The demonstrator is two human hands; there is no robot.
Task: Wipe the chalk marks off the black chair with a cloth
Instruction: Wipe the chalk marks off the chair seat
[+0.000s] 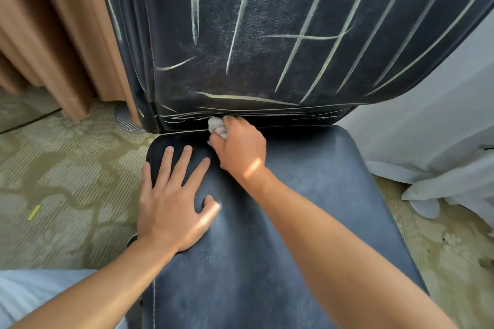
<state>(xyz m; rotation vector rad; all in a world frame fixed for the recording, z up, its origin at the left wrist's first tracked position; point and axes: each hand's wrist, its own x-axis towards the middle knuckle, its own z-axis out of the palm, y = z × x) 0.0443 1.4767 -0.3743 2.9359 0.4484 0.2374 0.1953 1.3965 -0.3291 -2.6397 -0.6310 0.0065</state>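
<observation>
The black chair fills the view, its seat [307, 195] in front of me and its backrest [254, 35] rising behind. Long pale yellow-green chalk marks [331, 43] streak the backrest, with thinner ones along its bottom edge. My right hand [240, 145] is closed around a small bunched white cloth [216, 125], pressed at the crease where the backrest meets the seat. My left hand [173, 195] lies flat on the seat's left side, fingers spread, holding nothing.
Brown curtains [53, 35] hang at the left over a patterned green carpet [66, 181]. A short yellow chalk stick [34, 212] lies on the carpet at the left. White fabric [441, 141] drapes down at the right of the chair.
</observation>
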